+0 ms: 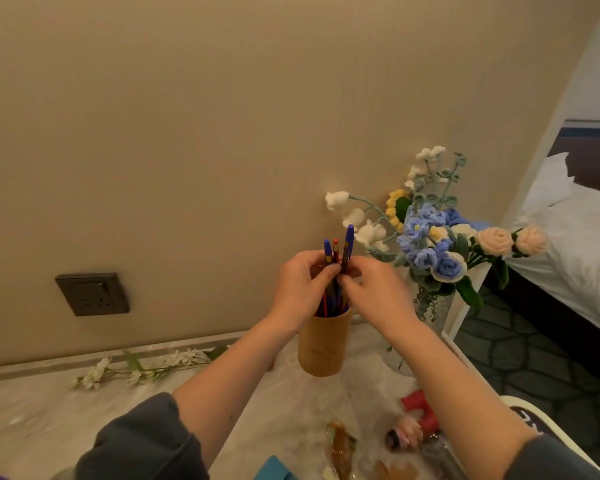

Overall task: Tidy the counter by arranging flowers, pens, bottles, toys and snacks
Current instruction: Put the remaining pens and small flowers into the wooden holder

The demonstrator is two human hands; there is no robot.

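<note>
Above the wooden cup [323,344], your left hand [300,289] and right hand [378,292] both pinch the pens [349,240]; three tops poke up, two blue, one red.

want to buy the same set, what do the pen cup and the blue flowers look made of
The pen cup looks like bamboo or light wood: matte tan, smooth cylinder, though blur leaves it open. The blue flowers look crocheted from yarn: soft, looped, fuzzy petals.
</note>
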